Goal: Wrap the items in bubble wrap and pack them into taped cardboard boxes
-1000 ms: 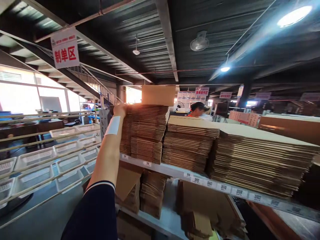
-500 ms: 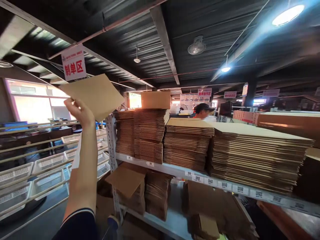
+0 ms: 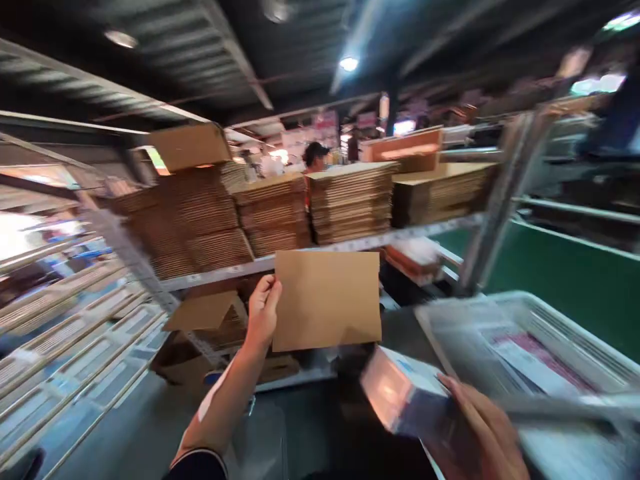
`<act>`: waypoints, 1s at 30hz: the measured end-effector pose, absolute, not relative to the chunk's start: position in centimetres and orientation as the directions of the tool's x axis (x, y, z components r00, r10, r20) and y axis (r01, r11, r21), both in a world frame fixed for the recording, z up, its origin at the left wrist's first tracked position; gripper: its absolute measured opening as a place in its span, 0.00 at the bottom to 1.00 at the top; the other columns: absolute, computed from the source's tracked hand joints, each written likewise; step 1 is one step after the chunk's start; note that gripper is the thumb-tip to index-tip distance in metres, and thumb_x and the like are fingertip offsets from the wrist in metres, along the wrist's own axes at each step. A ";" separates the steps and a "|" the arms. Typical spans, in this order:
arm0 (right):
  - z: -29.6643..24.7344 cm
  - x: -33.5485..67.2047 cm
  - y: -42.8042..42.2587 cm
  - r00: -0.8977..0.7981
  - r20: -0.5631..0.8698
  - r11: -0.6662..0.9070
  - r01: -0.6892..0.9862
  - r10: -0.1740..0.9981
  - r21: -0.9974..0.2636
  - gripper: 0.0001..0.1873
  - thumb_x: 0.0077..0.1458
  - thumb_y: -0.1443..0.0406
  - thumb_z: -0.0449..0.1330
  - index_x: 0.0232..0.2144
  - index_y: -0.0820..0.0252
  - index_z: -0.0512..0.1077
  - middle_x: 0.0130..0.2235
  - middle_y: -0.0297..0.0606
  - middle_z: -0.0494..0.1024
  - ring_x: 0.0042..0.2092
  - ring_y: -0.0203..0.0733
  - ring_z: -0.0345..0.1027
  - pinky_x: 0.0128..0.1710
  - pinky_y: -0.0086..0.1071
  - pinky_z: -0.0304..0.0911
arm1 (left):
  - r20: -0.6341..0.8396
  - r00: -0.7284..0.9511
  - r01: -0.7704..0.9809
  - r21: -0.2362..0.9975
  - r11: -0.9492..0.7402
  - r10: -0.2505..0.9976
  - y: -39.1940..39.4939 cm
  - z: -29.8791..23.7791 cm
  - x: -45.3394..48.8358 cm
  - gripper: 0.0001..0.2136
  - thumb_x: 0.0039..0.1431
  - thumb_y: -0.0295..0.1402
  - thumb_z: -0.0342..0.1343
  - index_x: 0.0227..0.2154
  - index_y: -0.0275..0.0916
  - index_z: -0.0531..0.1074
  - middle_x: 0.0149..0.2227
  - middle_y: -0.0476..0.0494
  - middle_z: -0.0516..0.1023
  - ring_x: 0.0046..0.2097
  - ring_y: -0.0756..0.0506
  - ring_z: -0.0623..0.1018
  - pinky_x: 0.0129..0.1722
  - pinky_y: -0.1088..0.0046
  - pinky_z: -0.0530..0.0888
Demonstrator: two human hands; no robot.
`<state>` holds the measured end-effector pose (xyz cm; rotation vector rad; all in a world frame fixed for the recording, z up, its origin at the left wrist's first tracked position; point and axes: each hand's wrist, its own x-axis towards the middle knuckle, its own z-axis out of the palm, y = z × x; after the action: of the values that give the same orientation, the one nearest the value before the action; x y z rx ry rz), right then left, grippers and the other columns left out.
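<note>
My left hand grips the left edge of a flat brown cardboard piece, thumb in front, held up before the shelf. At the lower right my right hand is wrapped round a small white box, blurred by motion. The box's upper corner is close to the cardboard's lower right corner; whether they touch I cannot tell. Behind the cardboard, stacks of folded cardboard boxes fill the shelf's upper level.
A grey metal shelf runs across, with more cardboard below. To the right stands a white plastic basket holding papers. Rails with white bins slope along the left. A person in a dark cap is behind the shelf.
My view has swung right and down. My left hand has brought the cardboard from high on the left to the middle. My right hand and the white box have come into view.
</note>
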<state>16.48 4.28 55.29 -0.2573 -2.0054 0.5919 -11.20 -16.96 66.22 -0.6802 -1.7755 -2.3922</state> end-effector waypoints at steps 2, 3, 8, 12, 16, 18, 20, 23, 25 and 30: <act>55.6 19.9 3.7 -0.440 0.870 0.965 -0.024 0.223 -0.260 0.34 0.58 0.63 0.67 0.66 0.50 0.67 0.53 0.43 0.82 0.55 0.53 0.76 0.62 0.50 0.69 | 0.271 -0.882 0.136 0.930 -0.342 0.385 -11.4 62.4 -6.6 0.18 0.51 0.50 0.69 0.35 0.43 0.74 0.32 0.49 0.81 0.36 0.45 0.82 0.36 0.72 0.78; 55.9 21.5 3.5 -0.468 0.868 0.984 0.024 0.167 -0.177 0.36 0.60 0.66 0.65 0.69 0.54 0.64 0.55 0.44 0.81 0.57 0.52 0.75 0.64 0.50 0.66 | 0.218 -0.856 0.057 0.941 -0.334 0.469 -9.1 60.8 -4.0 0.18 0.51 0.50 0.69 0.35 0.43 0.74 0.33 0.49 0.82 0.36 0.45 0.82 0.37 0.72 0.78; 56.4 29.7 2.2 -0.525 0.812 0.943 0.321 0.256 -0.089 0.28 0.65 0.70 0.58 0.66 0.59 0.66 0.55 0.41 0.82 0.58 0.45 0.71 0.67 0.44 0.61 | 0.102 -0.645 -0.154 0.953 -0.260 0.758 -2.7 55.3 7.6 0.21 0.49 0.51 0.70 0.36 0.42 0.75 0.32 0.49 0.82 0.33 0.46 0.80 0.35 0.73 0.77; 54.4 35.6 0.3 -0.474 0.792 0.863 0.489 0.385 -0.127 0.23 0.66 0.71 0.54 0.61 0.63 0.72 0.55 0.45 0.81 0.60 0.46 0.69 0.67 0.46 0.61 | 0.123 -0.507 -0.128 0.968 -0.215 0.853 -0.4 52.9 13.1 0.22 0.50 0.54 0.69 0.34 0.39 0.75 0.29 0.50 0.79 0.28 0.49 0.76 0.28 0.77 0.73; 52.4 38.4 -0.8 -0.366 0.799 0.770 0.612 0.478 -0.180 0.21 0.64 0.73 0.57 0.58 0.66 0.74 0.54 0.46 0.81 0.59 0.48 0.68 0.69 0.47 0.57 | 0.104 -0.373 -0.104 0.983 -0.153 0.922 1.6 51.2 16.0 0.23 0.52 0.54 0.68 0.33 0.38 0.74 0.26 0.52 0.76 0.25 0.51 0.73 0.26 0.78 0.70; 51.8 38.6 -0.9 -0.321 0.794 0.723 0.661 0.517 -0.203 0.22 0.63 0.73 0.58 0.58 0.66 0.74 0.55 0.46 0.81 0.60 0.49 0.68 0.70 0.47 0.57 | 0.085 -0.314 -0.092 0.989 -0.120 0.946 2.6 50.7 16.6 0.24 0.50 0.56 0.68 0.32 0.37 0.74 0.26 0.51 0.76 0.25 0.51 0.74 0.26 0.78 0.70; 51.3 38.2 -0.8 -0.282 0.782 0.674 0.703 0.556 -0.225 0.22 0.63 0.73 0.58 0.59 0.65 0.73 0.55 0.45 0.81 0.60 0.49 0.68 0.70 0.47 0.57 | 0.059 -0.266 -0.087 0.993 -0.085 0.962 3.8 50.1 16.6 0.24 0.50 0.56 0.68 0.32 0.37 0.74 0.26 0.50 0.77 0.26 0.50 0.74 0.27 0.77 0.71; 49.8 36.5 0.1 -0.230 0.753 0.609 0.746 0.616 -0.270 0.25 0.62 0.72 0.59 0.61 0.64 0.72 0.56 0.46 0.79 0.61 0.49 0.67 0.69 0.48 0.58 | 0.006 -0.206 -0.082 0.996 -0.023 0.979 6.3 48.4 15.5 0.24 0.51 0.57 0.67 0.32 0.37 0.74 0.26 0.50 0.77 0.27 0.50 0.74 0.28 0.76 0.72; 47.9 34.9 1.5 -0.195 0.717 0.575 0.747 0.669 -0.334 0.28 0.60 0.72 0.59 0.62 0.62 0.70 0.57 0.48 0.78 0.62 0.51 0.67 0.67 0.51 0.60 | -0.017 -0.171 -0.059 0.998 0.007 0.985 8.5 46.4 14.5 0.25 0.51 0.58 0.66 0.31 0.38 0.74 0.26 0.50 0.76 0.27 0.50 0.74 0.28 0.76 0.72; 39.8 32.1 7.2 0.043 0.355 0.255 0.617 0.934 -0.745 0.32 0.51 0.70 0.65 0.60 0.58 0.71 0.54 0.49 0.78 0.56 0.53 0.72 0.55 0.49 0.71 | -0.037 -0.191 0.131 0.989 0.063 0.981 13.0 39.9 11.6 0.26 0.53 0.60 0.61 0.33 0.38 0.76 0.31 0.45 0.79 0.36 0.45 0.78 0.38 0.70 0.75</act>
<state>32.14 7.21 39.79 -1.4527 -1.6645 0.4620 11.60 12.98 39.94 -2.0953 -2.6292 -2.2135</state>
